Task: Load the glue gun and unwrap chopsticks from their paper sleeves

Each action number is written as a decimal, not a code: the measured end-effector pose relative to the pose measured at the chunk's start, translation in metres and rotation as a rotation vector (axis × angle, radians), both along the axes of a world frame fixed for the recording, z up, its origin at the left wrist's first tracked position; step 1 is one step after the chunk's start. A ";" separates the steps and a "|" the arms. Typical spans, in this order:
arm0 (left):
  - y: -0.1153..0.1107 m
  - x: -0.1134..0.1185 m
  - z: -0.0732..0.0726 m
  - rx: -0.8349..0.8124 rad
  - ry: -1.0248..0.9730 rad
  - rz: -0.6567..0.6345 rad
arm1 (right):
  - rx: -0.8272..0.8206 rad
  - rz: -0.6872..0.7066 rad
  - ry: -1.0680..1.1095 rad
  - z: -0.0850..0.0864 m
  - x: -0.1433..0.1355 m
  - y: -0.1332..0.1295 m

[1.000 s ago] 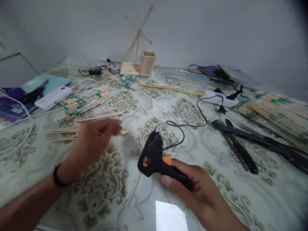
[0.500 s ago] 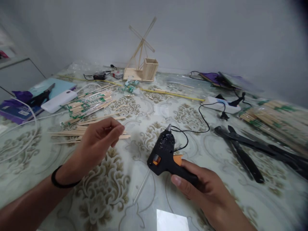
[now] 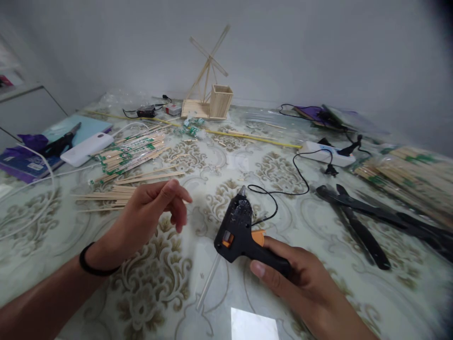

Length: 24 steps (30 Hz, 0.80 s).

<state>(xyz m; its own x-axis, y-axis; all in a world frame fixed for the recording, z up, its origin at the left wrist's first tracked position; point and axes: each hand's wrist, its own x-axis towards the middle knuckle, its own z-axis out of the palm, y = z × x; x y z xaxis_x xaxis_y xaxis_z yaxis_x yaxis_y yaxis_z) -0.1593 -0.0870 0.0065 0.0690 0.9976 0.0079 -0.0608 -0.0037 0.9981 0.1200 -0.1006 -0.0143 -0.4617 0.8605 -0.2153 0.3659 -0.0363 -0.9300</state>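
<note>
Right hand (image 3: 300,278) grips the glue gun (image 3: 240,231) low over the counter (image 3: 318,226), nozzle up. Left hand (image 3: 148,217) hovers open, empty, beside loose sticks (image 3: 106,196). Risks: hot tip burning fingers; cord (image 3: 293,174) snagging the cutters (image 3: 357,217).

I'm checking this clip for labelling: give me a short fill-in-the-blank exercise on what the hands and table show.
1. The right hand grips a black ____ with an orange trigger.
2. The left hand is open, just in front of loose wooden ____ on the table.
3. The left wrist wears a black ____.
4. By the wall stands a stick-built ____ beside a small wooden box.

Missing words: glue gun; sticks; band; windmill
</note>
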 end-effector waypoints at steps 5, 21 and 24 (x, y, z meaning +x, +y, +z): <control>-0.002 0.003 0.001 0.034 -0.018 -0.053 | -0.008 0.001 0.003 0.000 0.001 0.001; -0.005 0.007 0.007 0.050 0.181 -0.009 | 0.041 0.004 0.004 0.012 -0.007 0.003; -0.005 0.009 0.006 0.062 0.149 -0.018 | 0.032 -0.014 0.001 0.015 -0.009 0.002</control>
<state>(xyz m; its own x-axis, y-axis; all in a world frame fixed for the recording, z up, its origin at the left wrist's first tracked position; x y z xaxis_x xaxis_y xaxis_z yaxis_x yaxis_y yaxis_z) -0.1500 -0.0918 0.0126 0.0916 0.9941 0.0575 0.0874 -0.0656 0.9940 0.1112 -0.0989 0.0005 -0.4502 0.8732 -0.1868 0.3647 -0.0112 -0.9310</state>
